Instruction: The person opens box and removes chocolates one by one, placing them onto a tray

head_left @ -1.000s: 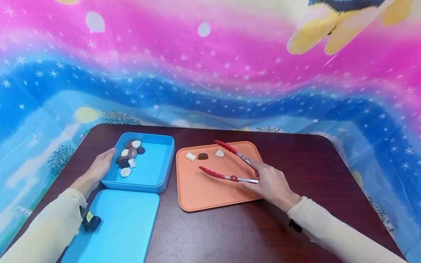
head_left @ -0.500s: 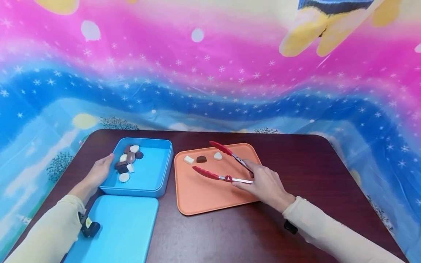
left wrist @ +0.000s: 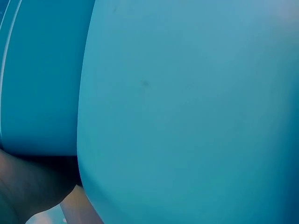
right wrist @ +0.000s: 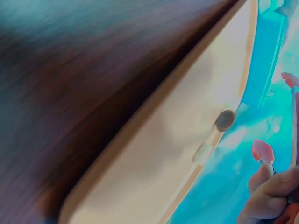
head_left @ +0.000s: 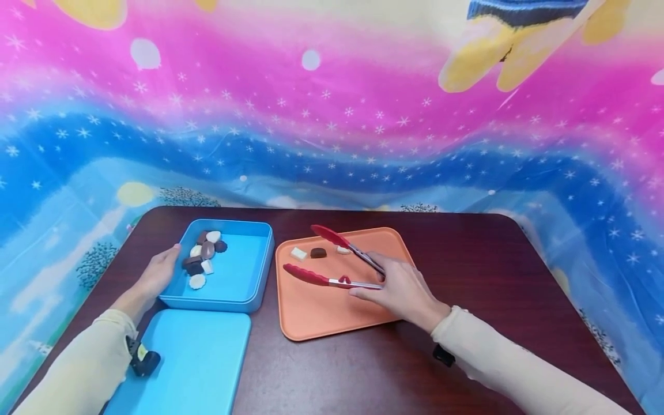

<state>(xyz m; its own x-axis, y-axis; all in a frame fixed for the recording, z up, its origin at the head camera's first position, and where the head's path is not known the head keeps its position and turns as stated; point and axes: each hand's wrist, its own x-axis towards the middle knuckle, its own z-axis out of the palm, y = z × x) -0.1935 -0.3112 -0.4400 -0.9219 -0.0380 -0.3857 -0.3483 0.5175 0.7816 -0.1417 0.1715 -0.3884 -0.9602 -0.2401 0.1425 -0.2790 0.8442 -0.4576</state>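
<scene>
My right hand [head_left: 402,291] grips a pair of metal tongs with red tips [head_left: 306,275], held spread over the orange tray [head_left: 332,317] with nothing between the tips. A white piece [head_left: 298,253], a dark brown chocolate [head_left: 319,252] and a second white piece [head_left: 343,250], partly covered by the upper tong arm, lie along the tray's far side. At the left, my left hand [head_left: 157,274] rests against the outer left wall of the blue box [head_left: 261,271], fingertips right at the rim. Several brown and white chocolates [head_left: 207,249] are gathered in the box's left half.
A light blue lid [head_left: 192,357] lies in front of the box, below my left forearm. Box and tray stand side by side on the dark wooden table [head_left: 467,253]. Behind the table hangs a colourful printed cloth [head_left: 332,115].
My right hand has moved left over the tray with the tongs, and the upper tong arm now overlaps the right white piece. My left hand has stayed at the box.
</scene>
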